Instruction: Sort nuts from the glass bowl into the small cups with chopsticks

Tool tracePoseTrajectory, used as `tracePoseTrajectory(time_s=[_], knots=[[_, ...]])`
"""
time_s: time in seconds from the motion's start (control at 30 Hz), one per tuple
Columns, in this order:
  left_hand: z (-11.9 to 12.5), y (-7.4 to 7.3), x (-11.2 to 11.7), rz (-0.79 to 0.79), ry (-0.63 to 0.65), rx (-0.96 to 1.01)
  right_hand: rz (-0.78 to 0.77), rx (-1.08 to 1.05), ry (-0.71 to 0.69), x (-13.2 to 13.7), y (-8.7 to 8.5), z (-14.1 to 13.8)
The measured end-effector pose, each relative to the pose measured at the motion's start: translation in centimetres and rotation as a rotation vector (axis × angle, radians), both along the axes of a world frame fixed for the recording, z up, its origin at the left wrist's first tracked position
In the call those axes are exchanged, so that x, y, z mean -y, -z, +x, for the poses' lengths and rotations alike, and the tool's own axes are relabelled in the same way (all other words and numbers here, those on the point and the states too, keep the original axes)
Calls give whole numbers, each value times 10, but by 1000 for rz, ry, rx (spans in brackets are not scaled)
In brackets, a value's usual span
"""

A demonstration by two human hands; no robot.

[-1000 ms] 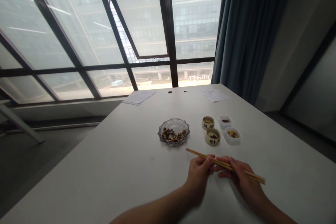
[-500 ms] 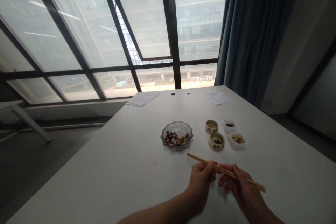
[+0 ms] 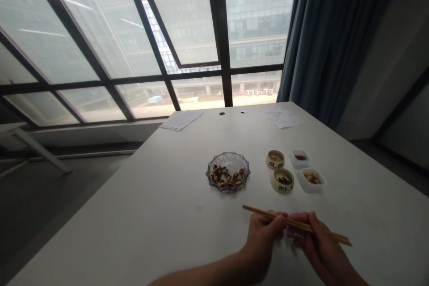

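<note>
A pair of wooden chopsticks [image 3: 264, 212] lies across both my hands, just above the white table [image 3: 161, 205], tips pointing left. My left hand [image 3: 263, 241] pinches them near the middle with thumb and fingers. My right hand [image 3: 318, 246] is wrapped round them further back, fingers curled. Beyond the tips stands a scalloped glass bowl [image 3: 228, 172] of mixed nuts or seeds. To its right are two round ceramic cups [image 3: 282, 180] [image 3: 275, 159] and two small white square dishes [image 3: 311, 179] [image 3: 300, 158], each with a little food inside.
Sheets of paper [image 3: 182, 119] [image 3: 283, 118] lie at the table's far edge by two small cable holes. Large windows stand behind, a dark curtain [image 3: 321, 40] hangs at the right, and the floor drops away on the left.
The camera has shifted, so hands and dishes sit a little lower and to the right in view. Both hands keep their hold on the chopsticks; the dishes have not moved on the table.
</note>
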State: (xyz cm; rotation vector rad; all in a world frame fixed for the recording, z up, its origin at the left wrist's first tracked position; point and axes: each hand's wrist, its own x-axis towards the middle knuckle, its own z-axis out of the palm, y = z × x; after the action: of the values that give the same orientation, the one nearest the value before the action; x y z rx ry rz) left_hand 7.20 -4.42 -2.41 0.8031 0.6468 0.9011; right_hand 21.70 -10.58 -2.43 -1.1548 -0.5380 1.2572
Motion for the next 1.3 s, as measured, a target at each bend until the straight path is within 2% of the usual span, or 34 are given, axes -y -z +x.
tracePoseTrajectory(time_s=[0.1,0.33,0.73,0.83,0.97,1.07,1.2,1.3], knots=[[1,-2,0,-20,-8,13,-7,26,-7,0,-1,1],[2,-4,-1,-8,-23,-18,4,-98,-21,-4,2,4],[4,-3,-4,15,-7,-32,10,-84,-65,-7,-1,3],[2,-6,-1,39,-6,-71,2,-30,-65,-2,-3,3],[-1,-6,4,46,2,-116,52,230,-33,10,-6,1],[-1,-1,5,-22,48,-107,76,372,-8,14,-13,-2],[-2,8,3,-80,87,-52,12,310,22,9,-26,-10],[-3,11,3,-107,84,-64,-4,252,46,8,-27,-13]])
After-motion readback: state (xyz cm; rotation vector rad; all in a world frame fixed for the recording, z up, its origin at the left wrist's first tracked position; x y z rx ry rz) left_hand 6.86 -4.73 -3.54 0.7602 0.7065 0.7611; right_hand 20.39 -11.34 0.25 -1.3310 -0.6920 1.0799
